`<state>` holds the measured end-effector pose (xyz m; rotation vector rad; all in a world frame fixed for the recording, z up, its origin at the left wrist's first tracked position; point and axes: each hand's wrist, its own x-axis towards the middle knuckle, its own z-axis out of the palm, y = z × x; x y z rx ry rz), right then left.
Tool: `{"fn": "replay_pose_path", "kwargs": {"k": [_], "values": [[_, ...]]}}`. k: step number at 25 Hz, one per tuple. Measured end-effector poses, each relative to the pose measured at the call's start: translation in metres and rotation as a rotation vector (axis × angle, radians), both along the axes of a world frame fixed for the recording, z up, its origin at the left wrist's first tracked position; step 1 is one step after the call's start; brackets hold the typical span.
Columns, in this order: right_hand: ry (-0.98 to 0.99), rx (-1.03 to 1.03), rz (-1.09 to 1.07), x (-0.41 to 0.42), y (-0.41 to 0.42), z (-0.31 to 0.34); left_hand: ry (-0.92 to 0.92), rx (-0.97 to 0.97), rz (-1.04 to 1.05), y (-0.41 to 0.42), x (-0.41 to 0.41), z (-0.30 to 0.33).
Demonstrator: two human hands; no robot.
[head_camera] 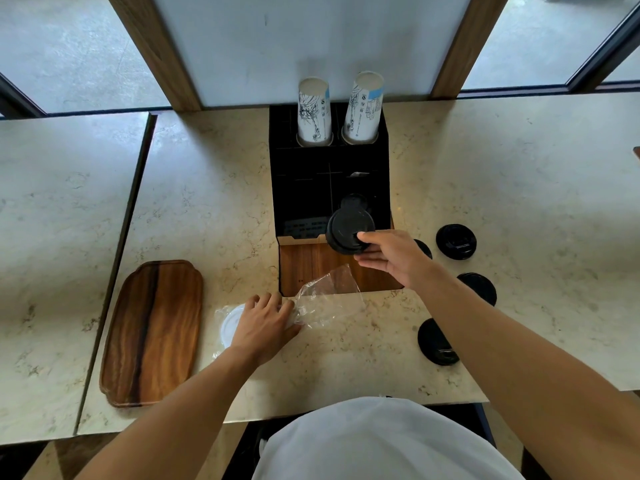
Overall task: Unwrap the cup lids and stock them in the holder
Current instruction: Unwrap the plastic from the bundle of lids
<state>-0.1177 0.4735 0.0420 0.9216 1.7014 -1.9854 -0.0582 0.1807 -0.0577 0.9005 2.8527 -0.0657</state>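
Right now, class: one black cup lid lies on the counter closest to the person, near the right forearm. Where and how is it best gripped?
Take the nearest black lid by its rim, fingers coming from above and the right. It lies flat on the counter, so only its thin edge offers purchase; the right arm covers its right side.

Counter (485, 161) cream marble, brown veining. Holder (301, 188) black, wood-brown front. Lids (455, 242) black; held lid (346, 230) black. Cups (313, 112) white, dark line drawings, pale blue band. Board (152, 334) striped dark and amber wood. Wrap (329, 296) clear. Wrapped lid (230, 323) white.
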Motion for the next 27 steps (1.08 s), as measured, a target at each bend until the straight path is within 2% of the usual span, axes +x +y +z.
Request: {"fn": "replay_pose_path", "kwargs": {"k": [5, 10, 17, 27], "values": [[0.104, -0.059, -0.166, -0.025, 0.007, 0.004, 0.008, -0.014, -0.006, 0.001, -0.01, 0.002], [0.058, 0.047, -0.269, -0.057, 0.009, 0.001, 0.004, -0.008, 0.004, 0.002, -0.016, 0.0], [-0.066, 0.389, -0.216, -0.079, -0.002, -0.016, 0.002, 0.012, 0.016, 0.002, -0.02, -0.002], [-0.096, 0.53, -0.217, -0.087, -0.01, -0.029, 0.001, 0.019, 0.035, 0.002, -0.021, -0.007]]}}
